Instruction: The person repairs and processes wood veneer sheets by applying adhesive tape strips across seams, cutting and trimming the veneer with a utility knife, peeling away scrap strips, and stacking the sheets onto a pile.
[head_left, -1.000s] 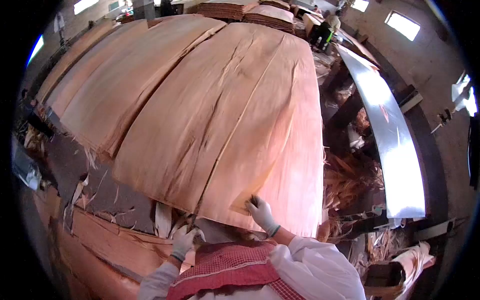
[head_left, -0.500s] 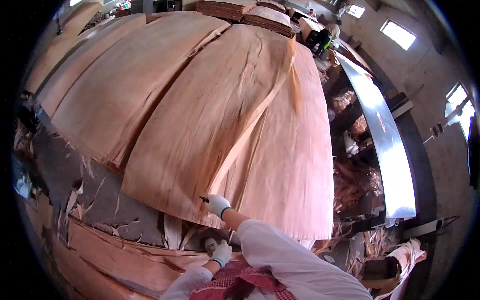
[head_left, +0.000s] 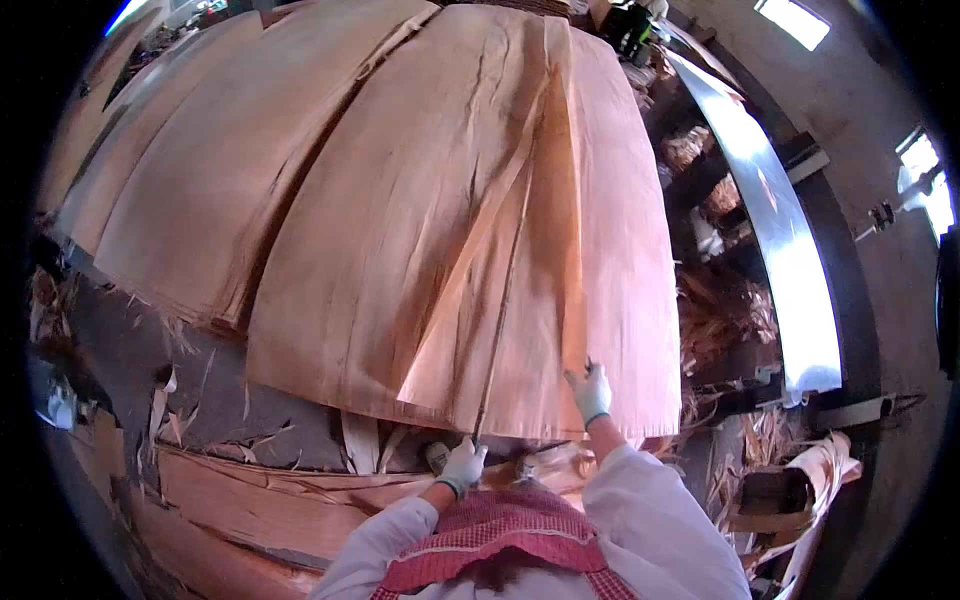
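Note:
My left hand (head_left: 463, 466), in a white glove, is closed on the near end of a thin rod (head_left: 502, 305) that lies lengthwise over the veneer stack. On the right, my gloved right hand (head_left: 591, 391) is closed at the near end of a folded orange veneer strip (head_left: 573, 250); a small dark object shows at its fingertips. Another raised veneer flap (head_left: 455, 290) slants left of the rod. Beneath all this lies the wide pinkish-brown veneer stack (head_left: 340, 270).
More veneer stacks (head_left: 205, 190) stand to the left. A long shiny metal sheet (head_left: 770, 220) runs along the right, with veneer scraps (head_left: 715, 320) beside it. A person (head_left: 637, 28) is at the far end. Reddish sheets (head_left: 260, 500) lie near my left side.
My right hand has swung from the left side of the rod to its right, and a strip now stands folded there. The left hand and rod stay near the front edge.

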